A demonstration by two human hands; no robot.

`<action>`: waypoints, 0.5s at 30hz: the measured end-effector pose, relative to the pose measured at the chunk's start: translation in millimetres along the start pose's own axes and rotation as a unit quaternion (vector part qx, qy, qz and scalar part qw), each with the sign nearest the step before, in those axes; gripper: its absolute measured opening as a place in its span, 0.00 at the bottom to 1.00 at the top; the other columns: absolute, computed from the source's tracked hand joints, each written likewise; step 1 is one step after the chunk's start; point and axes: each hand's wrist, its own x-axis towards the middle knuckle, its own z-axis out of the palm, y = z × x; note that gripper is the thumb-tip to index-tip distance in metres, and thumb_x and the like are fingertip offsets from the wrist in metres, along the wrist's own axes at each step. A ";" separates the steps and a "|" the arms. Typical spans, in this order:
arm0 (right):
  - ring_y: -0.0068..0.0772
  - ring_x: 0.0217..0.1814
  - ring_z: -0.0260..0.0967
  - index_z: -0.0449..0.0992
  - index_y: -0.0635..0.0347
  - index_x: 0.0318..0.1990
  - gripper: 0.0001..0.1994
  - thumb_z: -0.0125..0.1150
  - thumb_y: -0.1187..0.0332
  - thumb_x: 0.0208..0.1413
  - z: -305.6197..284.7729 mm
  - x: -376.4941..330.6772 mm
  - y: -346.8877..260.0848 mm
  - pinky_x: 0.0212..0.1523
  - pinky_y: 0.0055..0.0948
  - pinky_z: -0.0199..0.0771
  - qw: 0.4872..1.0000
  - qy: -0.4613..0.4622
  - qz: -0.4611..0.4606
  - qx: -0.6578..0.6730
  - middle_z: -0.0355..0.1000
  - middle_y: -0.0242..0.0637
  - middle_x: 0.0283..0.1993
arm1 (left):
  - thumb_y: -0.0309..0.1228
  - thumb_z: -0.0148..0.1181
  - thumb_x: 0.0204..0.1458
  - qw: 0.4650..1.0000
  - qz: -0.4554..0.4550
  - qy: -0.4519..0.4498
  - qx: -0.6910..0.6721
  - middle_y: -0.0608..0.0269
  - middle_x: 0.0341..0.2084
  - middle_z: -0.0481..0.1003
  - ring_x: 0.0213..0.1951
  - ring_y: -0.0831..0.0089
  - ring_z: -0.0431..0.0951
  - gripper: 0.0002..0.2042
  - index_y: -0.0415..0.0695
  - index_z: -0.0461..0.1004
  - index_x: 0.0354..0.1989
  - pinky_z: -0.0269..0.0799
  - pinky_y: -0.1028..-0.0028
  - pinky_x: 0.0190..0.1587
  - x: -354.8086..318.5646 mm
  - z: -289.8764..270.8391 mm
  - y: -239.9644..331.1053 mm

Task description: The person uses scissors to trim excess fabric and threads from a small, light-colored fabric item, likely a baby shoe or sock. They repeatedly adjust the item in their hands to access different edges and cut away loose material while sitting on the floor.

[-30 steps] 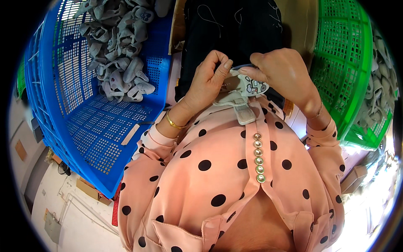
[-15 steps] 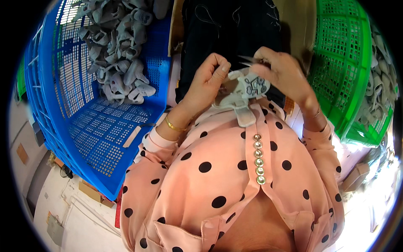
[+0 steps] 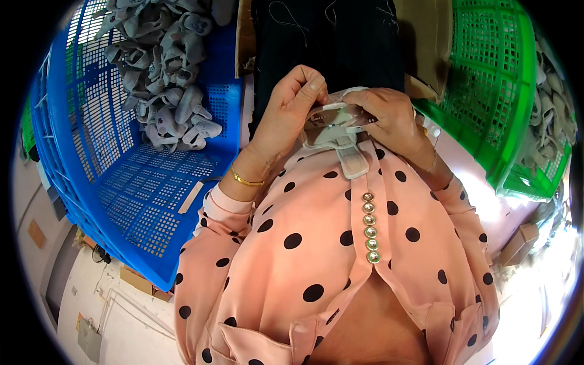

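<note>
A pale grey-white shoe upper (image 3: 331,135) with a short strap lies against my front, its inner side partly showing. My left hand (image 3: 291,103) is closed at the upper's left edge, thumb and forefinger pinched together; whether a thread is in the pinch is too small to tell. On the other side, my right hand (image 3: 389,115) is closed over the upper's right part, thumb on top and fingers curled round it. A tiny metallic glint shows by the right thumb, but the pointed snips seen earlier are hidden from view.
At the left stands a blue perforated crate (image 3: 155,201) with a heap of grey shoe uppers (image 3: 167,73). A green crate (image 3: 486,91) is at the right, with more uppers (image 3: 547,109) beyond its wall. Loose threads lie on the dark cloth (image 3: 328,42) over my lap; cardboard (image 3: 426,42) is beside it.
My right hand has come down and inward onto the shoe upper. The snips' blades, pointing left before, are out of sight. The printed patch on the upper is now covered or turned away.
</note>
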 end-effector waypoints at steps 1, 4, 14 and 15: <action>0.30 0.28 0.75 0.77 0.52 0.41 0.16 0.69 0.74 0.41 0.6 -1.8 1.2 0.29 0.25 0.73 1.000 0.005 0.001 0.006 0.75 0.30 0.28 | 0.36 0.50 0.65 1.000 0.000 0.006 -0.017 0.69 0.29 0.65 0.34 0.80 0.66 0.10 0.44 0.65 0.34 0.67 0.81 0.42 1.4 -0.8 -1.8; 0.29 0.27 0.74 0.75 0.53 0.39 0.16 0.70 0.75 0.40 1.3 -7.8 3.2 0.28 0.24 0.73 0.999 0.011 0.016 0.026 0.74 0.30 0.28 | 0.34 0.50 0.65 0.995 0.013 0.030 -0.094 0.67 0.32 0.69 0.39 0.77 0.70 0.08 0.42 0.67 0.37 0.68 0.79 0.48 4.5 -7.6 -6.2; 0.30 0.25 0.73 0.74 0.54 0.38 0.16 0.69 0.78 0.41 1.9 -5.8 1.3 0.26 0.24 0.72 0.999 0.050 -0.008 0.012 0.73 0.32 0.26 | 0.26 0.66 0.51 0.873 0.173 -0.034 0.455 0.64 0.36 0.77 0.42 0.75 0.74 0.05 0.42 0.80 0.36 0.69 0.77 0.44 -7.5 -2.7 22.2; 0.31 0.25 0.73 0.74 0.55 0.39 0.14 0.68 0.76 0.43 2.0 -6.8 1.1 0.27 0.25 0.72 0.999 0.042 0.009 0.022 0.73 0.33 0.26 | 0.26 0.65 0.51 0.887 0.161 -0.030 0.432 0.65 0.35 0.77 0.40 0.76 0.74 0.05 0.41 0.80 0.35 0.69 0.78 0.43 -7.4 -2.9 17.7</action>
